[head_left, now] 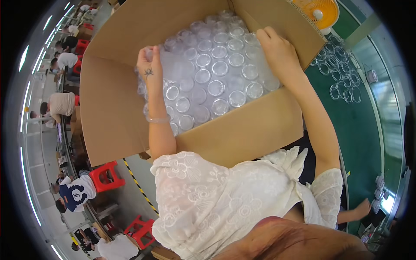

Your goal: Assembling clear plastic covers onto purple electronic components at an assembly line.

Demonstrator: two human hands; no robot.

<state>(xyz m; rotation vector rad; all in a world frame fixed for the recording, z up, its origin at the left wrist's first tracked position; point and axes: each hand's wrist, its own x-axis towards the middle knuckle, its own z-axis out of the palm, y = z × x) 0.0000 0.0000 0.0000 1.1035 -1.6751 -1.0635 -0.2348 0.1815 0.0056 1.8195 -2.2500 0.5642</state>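
Right in front of me stands an open cardboard box (242, 125), its flaps spread. Several rows of clear round containers (219, 68) fill it, circular ends up. Thin, milky film of a clear plastic bag (175, 65) lies around and partly over them. At the box's left side my left hand (149, 67) is closed, thumb against fingers, with the bag's film in its grasp. My right hand (277, 50) bends its fingers at the bag's far right edge, over the outer containers. Its fingertips are partly hidden.
On the green table (364, 125) at right lie several clear rings (342, 73). Behind the box stands an orange fan (318, 13). Another person's hand (362, 210) rests at lower right. Red stools (107, 177) and seated people line the left.
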